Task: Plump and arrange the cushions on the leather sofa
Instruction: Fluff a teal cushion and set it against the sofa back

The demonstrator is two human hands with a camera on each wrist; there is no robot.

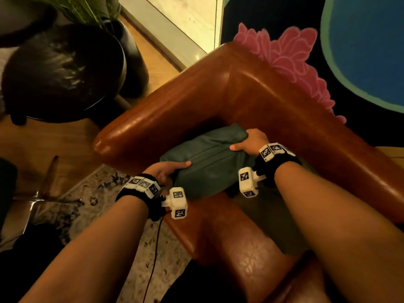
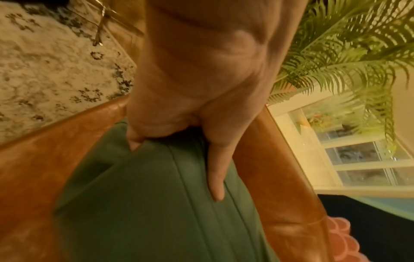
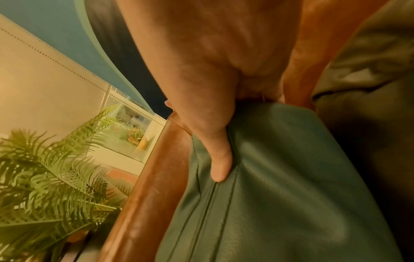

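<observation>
A dark green leather cushion (image 1: pixel 207 158) lies in the corner of the brown leather sofa (image 1: pixel 218 99), its seam facing up. My left hand (image 1: pixel 166 169) grips its near left end, thumb on top and fingers curled under. My right hand (image 1: pixel 249 141) grips the far right end the same way. In the left wrist view the cushion (image 2: pixel 156 203) fills the lower frame with the left hand (image 2: pixel 179 124) clamped on its edge. In the right wrist view the right hand (image 3: pixel 212 124) pinches the cushion (image 3: pixel 280 195) along its seam.
An olive cushion or throw (image 1: pixel 269 217) lies on the seat at the right, also in the right wrist view (image 3: pixel 369 62). A dark round side table (image 1: pixel 61 73) and a potted palm (image 1: pixel 87 9) stand left of the armrest. A patterned rug (image 1: pixel 98 204) covers the floor.
</observation>
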